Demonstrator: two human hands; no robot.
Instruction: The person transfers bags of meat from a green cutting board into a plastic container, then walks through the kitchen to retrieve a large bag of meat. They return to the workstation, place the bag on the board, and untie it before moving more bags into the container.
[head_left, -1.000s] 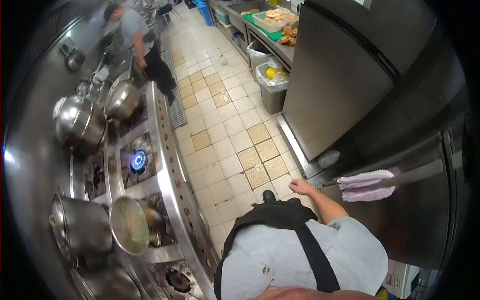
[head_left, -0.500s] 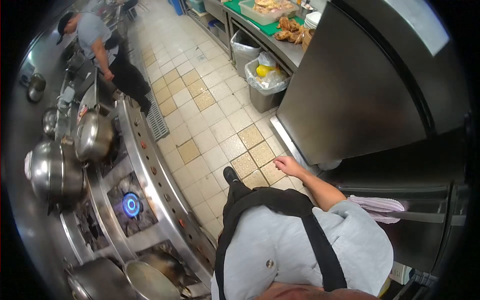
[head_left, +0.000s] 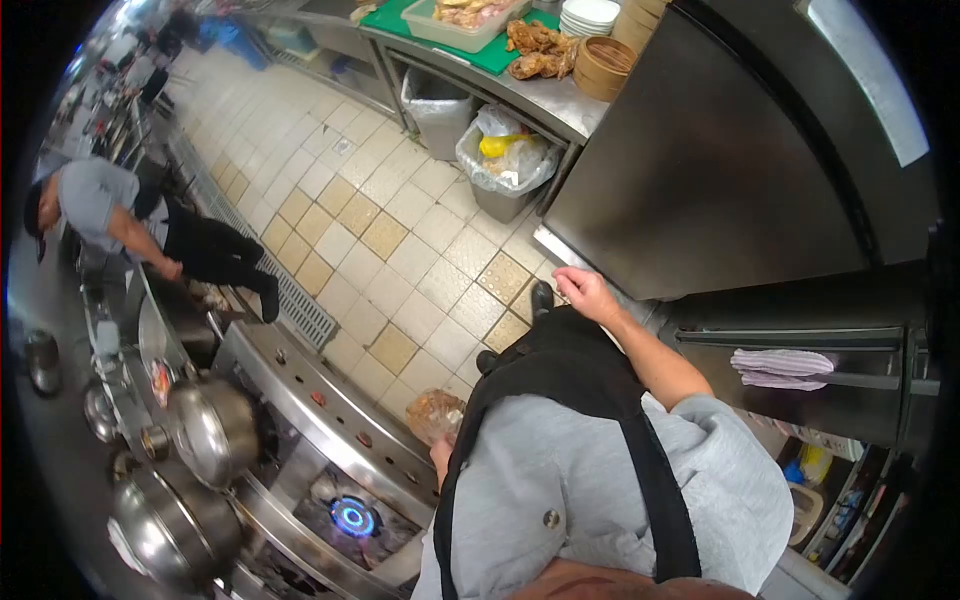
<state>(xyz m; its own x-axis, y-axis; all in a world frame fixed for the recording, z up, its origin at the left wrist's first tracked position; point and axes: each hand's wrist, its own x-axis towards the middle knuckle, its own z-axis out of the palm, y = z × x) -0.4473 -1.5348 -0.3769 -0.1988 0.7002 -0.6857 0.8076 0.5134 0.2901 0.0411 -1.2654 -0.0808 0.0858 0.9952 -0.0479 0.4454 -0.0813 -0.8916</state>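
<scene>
My right hand is held out in front of the refrigerator's lower edge, its fingers curled together; whether anything is inside them cannot be made out. At my left side, beside the black apron, my left hand is partly hidden by the apron. It grips a clear plastic bag with brownish contents, close to the front edge of the stove.
A lit burner and metal pots are at the left. A co-worker stands beyond the stove. Bins stand under a counter with meat. The steel refrigerator is on the right.
My view has turned, shifting the stove and co-worker in the picture. My left hand and the plastic bag have come into view. My right hand stays raised.
</scene>
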